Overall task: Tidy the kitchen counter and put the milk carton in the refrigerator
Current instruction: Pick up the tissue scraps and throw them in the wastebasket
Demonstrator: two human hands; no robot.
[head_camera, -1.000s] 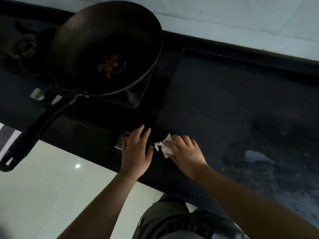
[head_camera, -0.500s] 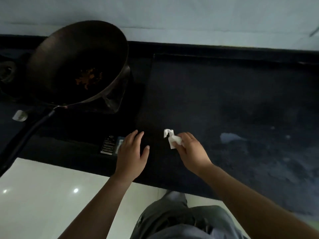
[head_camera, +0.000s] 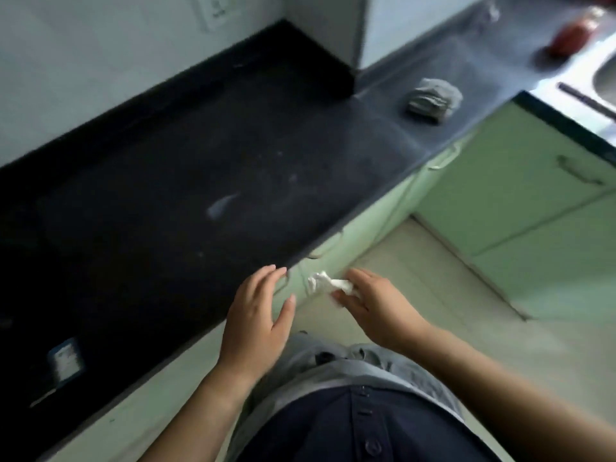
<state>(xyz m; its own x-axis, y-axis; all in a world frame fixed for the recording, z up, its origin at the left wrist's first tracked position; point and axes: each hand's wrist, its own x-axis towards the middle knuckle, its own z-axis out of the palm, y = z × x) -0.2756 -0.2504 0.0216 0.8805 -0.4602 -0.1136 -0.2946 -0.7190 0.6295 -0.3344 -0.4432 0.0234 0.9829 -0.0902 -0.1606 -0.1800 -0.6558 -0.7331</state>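
My right hand pinches a crumpled white paper scrap just past the front edge of the dark counter, over the floor. My left hand hovers beside it at the counter's edge, fingers spread, holding nothing. A pale smear marks the counter's middle. No milk carton or refrigerator is in view.
A crumpled grey cloth lies on the counter near the corner. A red bottle stands by the steel sink at the far right. Green cabinet doors run below the counter. A small label sits at lower left.
The view has swung right, away from the wok and stove. Both hands have pulled back from the counter top to its front edge, the right one still holding the paper.
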